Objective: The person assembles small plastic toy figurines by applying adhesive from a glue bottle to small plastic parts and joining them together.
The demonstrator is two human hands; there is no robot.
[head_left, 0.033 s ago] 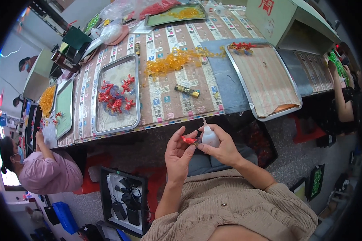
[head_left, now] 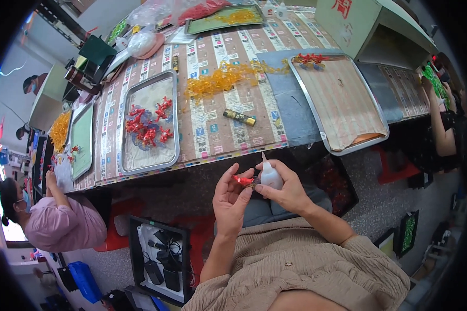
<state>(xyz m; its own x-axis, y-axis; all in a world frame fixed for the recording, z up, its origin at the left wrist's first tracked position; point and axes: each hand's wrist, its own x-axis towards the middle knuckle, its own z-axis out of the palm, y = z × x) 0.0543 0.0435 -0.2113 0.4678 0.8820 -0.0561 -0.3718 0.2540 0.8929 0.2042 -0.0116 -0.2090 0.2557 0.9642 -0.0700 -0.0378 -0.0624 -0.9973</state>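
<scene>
My left hand (head_left: 229,205) pinches a small red figure (head_left: 245,181) between thumb and fingers, with a darker part at its right end. In my right hand (head_left: 290,191) is a white squeeze bottle (head_left: 271,178), upright with its thin nozzle pointing up. The two hands nearly meet in front of the table's near edge, above my lap. On the table to the left, a metal tray (head_left: 176,119) bears several red figures (head_left: 146,129) with bluish clear parts. A second tray (head_left: 342,103), at the right, has a few red pieces (head_left: 310,61) at its far end.
Amber clear pieces (head_left: 220,82) lie heaped mid-table, near a black and gold cylinder (head_left: 239,117). A pale green box (head_left: 347,31) stands at the far right. A co-worker in pink (head_left: 67,223) sits at left, another person (head_left: 443,132) at right. A black crate (head_left: 135,249) holds adapters.
</scene>
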